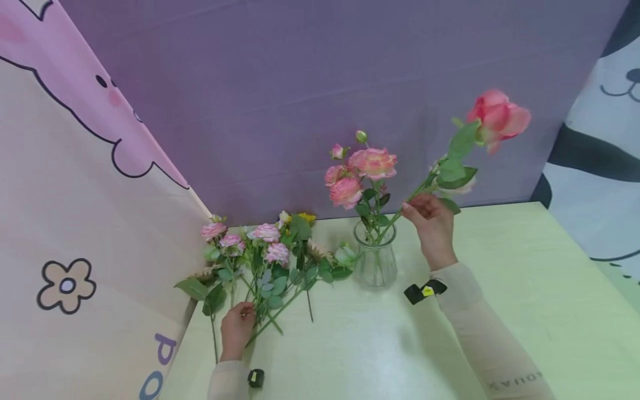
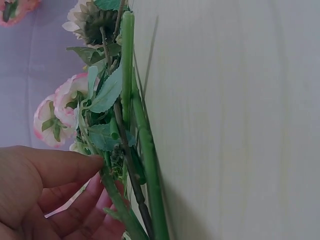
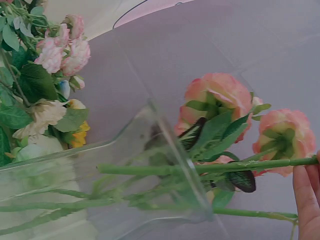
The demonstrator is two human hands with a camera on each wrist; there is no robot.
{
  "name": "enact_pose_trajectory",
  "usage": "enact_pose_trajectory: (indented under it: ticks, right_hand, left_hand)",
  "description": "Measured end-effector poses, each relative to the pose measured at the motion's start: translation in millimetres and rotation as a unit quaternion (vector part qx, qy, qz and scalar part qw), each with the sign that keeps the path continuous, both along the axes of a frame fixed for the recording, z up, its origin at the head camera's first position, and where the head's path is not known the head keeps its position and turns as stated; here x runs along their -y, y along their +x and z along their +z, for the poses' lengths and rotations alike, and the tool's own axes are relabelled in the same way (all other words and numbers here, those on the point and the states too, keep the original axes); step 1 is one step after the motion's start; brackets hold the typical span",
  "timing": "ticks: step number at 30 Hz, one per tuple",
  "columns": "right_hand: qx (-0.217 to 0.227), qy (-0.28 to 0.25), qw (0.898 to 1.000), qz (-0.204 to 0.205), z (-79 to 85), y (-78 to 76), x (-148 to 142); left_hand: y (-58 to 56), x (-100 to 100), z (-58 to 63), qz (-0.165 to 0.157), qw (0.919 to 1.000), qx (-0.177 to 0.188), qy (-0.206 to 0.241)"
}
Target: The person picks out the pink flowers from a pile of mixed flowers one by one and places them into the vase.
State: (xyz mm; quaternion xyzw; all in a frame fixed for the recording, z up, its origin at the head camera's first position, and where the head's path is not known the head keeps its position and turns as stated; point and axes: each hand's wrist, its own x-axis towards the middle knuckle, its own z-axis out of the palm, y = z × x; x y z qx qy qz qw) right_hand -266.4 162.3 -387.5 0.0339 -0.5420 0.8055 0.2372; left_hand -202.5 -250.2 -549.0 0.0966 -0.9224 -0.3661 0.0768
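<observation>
My right hand (image 1: 434, 228) pinches the green stem of a large coral-pink rose (image 1: 497, 119) that leans up to the right. In the right wrist view the cut end of this rose stem (image 3: 150, 169) is inside the mouth of the clear glass vase (image 1: 377, 266). Pink-orange flowers (image 1: 372, 163) stand in the vase. At the left, my left hand (image 1: 237, 329) has thumb and fingers around a green flower stem (image 2: 115, 192), among the stems of a pile of flowers. The blossom of that stem cannot be told apart from the others.
Pale pink flowers (image 1: 265, 233), leaves and a yellow flower (image 1: 306, 217) lie piled on the light table (image 1: 340, 355), left of the vase. A purple backdrop (image 1: 310, 100) rises behind the table, with a printed cloth (image 1: 90, 222) along the left side.
</observation>
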Motion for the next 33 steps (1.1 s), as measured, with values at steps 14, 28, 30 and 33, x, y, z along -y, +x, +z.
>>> enact_pose_trajectory:
  ticks: [14,28,30,33]
  right_hand:
    - [0.046,0.054,0.997,-0.001,-18.1,3.0,6]
    - [0.066,0.044,0.997,0.010,-37.6,4.5,8]
    - [0.072,0.042,0.996,0.011,-39.9,5.6,9]
    - [0.077,0.037,0.996,0.014,-43.0,7.0,9]
  left_hand:
    - [-1.5,1,-4.4,0.003,0.9999,0.015,-0.008]
    - [-0.6,1,-2.4,-0.015,0.9996,0.003,-0.022]
    - [-0.6,1,-1.6,-0.017,0.9994,0.001,-0.031]
    - [-1.4,0,-1.6,-0.018,0.9990,-0.002,-0.041]
